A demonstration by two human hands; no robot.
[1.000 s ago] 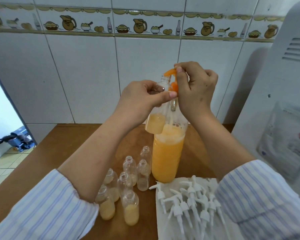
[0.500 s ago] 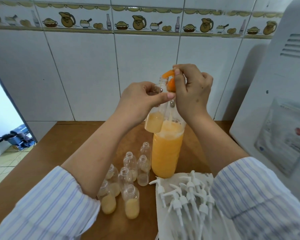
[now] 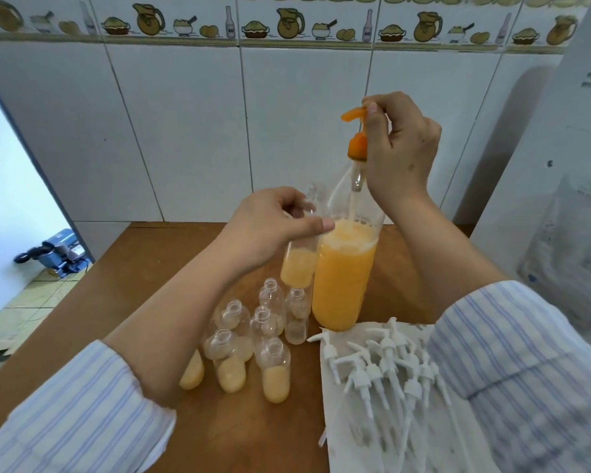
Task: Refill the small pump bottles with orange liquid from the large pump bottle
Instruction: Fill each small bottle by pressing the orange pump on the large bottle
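Below and left of the orange spout [image 3: 354,115], left hand [image 3: 273,227] grips a part-filled small bottle [image 3: 299,257], upright beside the large bottle [image 3: 345,274] on the desk [image 3: 144,268]; right hand [image 3: 400,148] pinches the pump, so bottle mouth must rise up-right.

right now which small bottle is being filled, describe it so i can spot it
Find the tall orange bottle at the back of the wooden table. Touching its left side is a small bottle, the only one lifted off the table, held by the left hand.
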